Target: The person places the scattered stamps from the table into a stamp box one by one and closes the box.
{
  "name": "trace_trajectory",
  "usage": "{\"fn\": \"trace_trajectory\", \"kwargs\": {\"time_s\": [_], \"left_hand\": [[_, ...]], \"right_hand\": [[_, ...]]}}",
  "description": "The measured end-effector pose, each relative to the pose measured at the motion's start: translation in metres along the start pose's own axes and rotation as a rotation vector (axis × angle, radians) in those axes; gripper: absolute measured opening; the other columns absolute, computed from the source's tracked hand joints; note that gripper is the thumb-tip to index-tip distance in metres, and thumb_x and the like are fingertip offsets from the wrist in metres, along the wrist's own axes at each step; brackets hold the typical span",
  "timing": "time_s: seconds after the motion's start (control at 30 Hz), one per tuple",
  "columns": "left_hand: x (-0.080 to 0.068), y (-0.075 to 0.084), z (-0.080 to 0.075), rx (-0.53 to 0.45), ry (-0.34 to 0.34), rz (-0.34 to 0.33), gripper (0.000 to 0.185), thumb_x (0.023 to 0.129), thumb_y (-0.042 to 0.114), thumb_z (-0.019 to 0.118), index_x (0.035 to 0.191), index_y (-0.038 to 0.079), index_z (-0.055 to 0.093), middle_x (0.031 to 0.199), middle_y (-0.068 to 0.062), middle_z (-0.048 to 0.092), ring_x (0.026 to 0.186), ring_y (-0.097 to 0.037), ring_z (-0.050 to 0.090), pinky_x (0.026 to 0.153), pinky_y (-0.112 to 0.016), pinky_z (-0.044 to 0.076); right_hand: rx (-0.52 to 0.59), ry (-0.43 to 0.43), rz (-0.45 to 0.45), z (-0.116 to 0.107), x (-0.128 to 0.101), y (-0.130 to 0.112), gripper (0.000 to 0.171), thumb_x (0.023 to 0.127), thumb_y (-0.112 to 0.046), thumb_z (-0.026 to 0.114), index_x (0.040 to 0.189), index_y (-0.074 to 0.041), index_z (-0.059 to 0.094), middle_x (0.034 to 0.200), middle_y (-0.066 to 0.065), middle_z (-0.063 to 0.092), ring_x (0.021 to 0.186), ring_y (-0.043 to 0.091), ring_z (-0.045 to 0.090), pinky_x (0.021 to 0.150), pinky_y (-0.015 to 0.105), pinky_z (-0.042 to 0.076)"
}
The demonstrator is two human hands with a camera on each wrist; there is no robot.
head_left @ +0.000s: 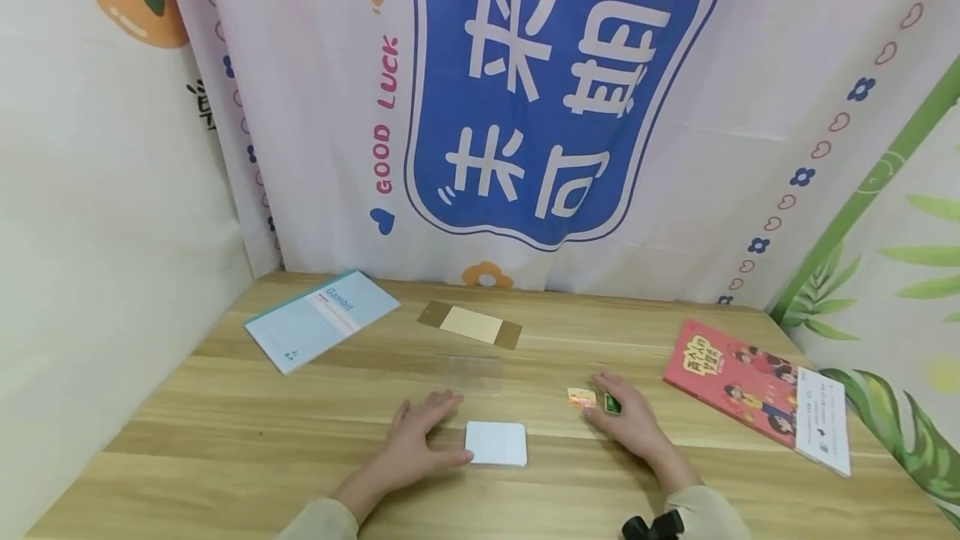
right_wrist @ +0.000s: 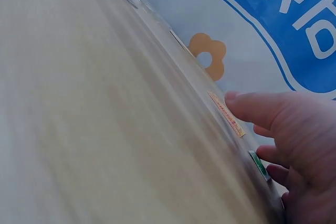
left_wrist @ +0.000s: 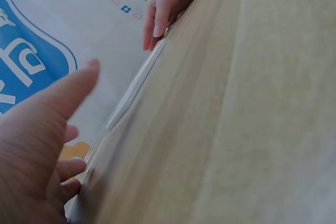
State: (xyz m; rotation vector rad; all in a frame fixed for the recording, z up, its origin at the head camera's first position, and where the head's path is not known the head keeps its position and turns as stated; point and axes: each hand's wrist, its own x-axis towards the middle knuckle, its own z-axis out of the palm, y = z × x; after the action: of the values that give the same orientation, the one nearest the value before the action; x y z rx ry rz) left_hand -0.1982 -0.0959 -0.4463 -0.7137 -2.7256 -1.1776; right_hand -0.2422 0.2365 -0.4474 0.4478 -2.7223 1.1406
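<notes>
My left hand (head_left: 411,447) is spread low over the table, with its thumb tip right at the left edge of a white rounded rectangular block (head_left: 497,443). In the left wrist view this block (left_wrist: 137,86) lies flat, with a thin clear edge. Past the fingers of this hand lies a clear, flat rectangular piece (head_left: 475,375). On the other side, my right hand (head_left: 632,422) has its thumb and fingers apart beside a small yellow-orange card (head_left: 581,397). A small green card (head_left: 612,403) lies by the fingers; the right wrist view shows both flat on the wood.
At the back left of the wooden table (head_left: 247,473) lies a light blue notebook (head_left: 322,319). A brown strip with a cream band (head_left: 471,325) lies at the back middle. A red book (head_left: 738,386) is at the right. Printed cloth (head_left: 322,190) hangs behind.
</notes>
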Motion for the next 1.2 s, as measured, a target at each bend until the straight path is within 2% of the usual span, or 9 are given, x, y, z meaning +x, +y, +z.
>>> {"fn": "trace_trajectory", "kwargs": {"time_s": [0.2,0.47,0.8,1.2], "left_hand": [[-0.0014,-0.0016,0.0025,0.095,-0.036,0.032,0.073,0.067,0.056,0.062,0.123,0.012,0.048,0.132,-0.017,0.034,0.123,-0.034,0.022,0.095,-0.057,-0.001],[-0.0030,0.0020,0.0028,0.173,-0.052,0.031,0.066,0.070,0.057,0.058,0.119,0.013,0.053,0.133,-0.016,0.033,0.123,-0.034,0.021,0.094,-0.058,0.002],[-0.0044,0.0042,0.0010,0.192,-0.061,0.035,0.063,0.071,0.057,0.057,0.118,0.014,0.054,0.133,-0.015,0.033,0.123,-0.034,0.021,0.094,-0.058,0.002],[-0.0040,0.0036,0.0008,0.182,-0.070,0.027,0.064,0.070,0.058,0.056,0.118,0.015,0.054,0.134,-0.015,0.032,0.124,-0.034,0.020,0.094,-0.058,0.001]], "right_hand": [[-0.081,0.020,0.013,0.0016,-0.0006,0.0020,0.049,0.078,-0.024,0.063,0.120,-0.002,0.050,0.127,0.021,0.039,0.117,0.041,0.029,0.090,0.058,0.018],[-0.140,0.049,-0.023,0.0042,-0.0001,-0.0004,0.037,0.079,-0.019,0.062,0.114,-0.007,0.057,0.125,0.021,0.041,0.114,0.041,0.032,0.087,0.060,0.019],[-0.081,0.071,0.003,0.0047,-0.0003,-0.0018,0.024,0.077,-0.015,0.065,0.100,-0.009,0.065,0.123,0.021,0.043,0.115,0.041,0.032,0.089,0.058,0.020],[-0.043,0.078,0.015,0.0045,0.0004,-0.0030,0.019,0.074,-0.008,0.067,0.092,-0.008,0.065,0.119,0.020,0.047,0.112,0.039,0.036,0.090,0.054,0.025]]}}
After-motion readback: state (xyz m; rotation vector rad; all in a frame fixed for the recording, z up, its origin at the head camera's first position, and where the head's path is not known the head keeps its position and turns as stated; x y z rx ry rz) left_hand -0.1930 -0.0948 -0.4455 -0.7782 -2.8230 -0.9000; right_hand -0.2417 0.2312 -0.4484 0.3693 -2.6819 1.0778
